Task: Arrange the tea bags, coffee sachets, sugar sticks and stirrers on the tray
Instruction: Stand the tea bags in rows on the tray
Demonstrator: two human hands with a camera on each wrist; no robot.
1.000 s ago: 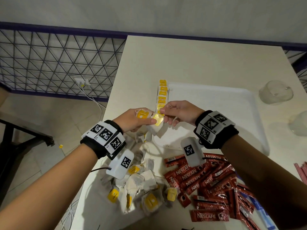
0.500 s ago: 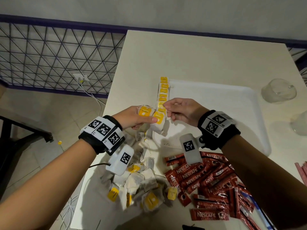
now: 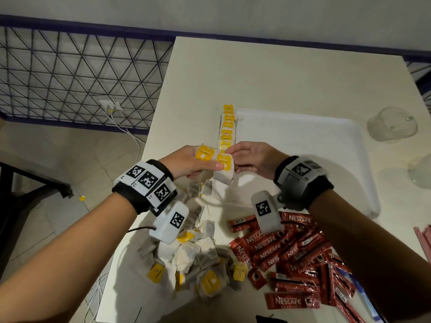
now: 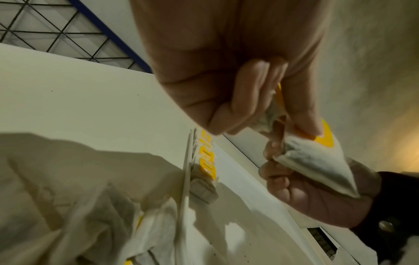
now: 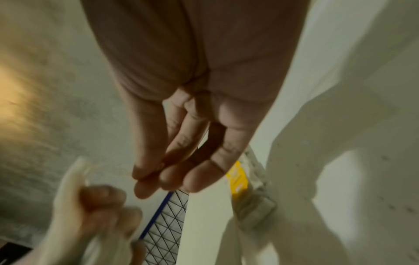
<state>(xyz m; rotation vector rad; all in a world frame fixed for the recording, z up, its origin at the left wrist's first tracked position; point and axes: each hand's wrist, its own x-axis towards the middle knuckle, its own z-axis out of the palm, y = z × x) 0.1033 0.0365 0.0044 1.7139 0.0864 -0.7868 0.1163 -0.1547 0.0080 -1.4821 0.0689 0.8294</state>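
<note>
both hands are raised over the near-left corner of the white tray, close together. left hand: fingers curled, thumb pressed along the front of a tea bag, pinching it by its yellow tag; a second tea bag with a yellow tag is bunched in the same hand, nearer the knuckles. the left wrist view shows the pinched bag hanging as a folded white pouch below the thumb, yellow tag on top. right hand: fingers partly extended and loosely together, tips reaching to the far edge of the pinched tea bag; whether they grip it or only touch it cannot be told, and the right wrist view is blurred.

row of tea bags: laid in a single overlapping line along the left edge of the tray, yellow tags up, running from the far corner towards the hands. loose tea bags: heaped on the table near the person, left of the tray. coffee sachets: red, scattered on the table beside that heap, under the right forearm. thin red sticks: at the right edge of the head view; contents unreadable.

two clear cups lie on the table right of the tray.
</note>
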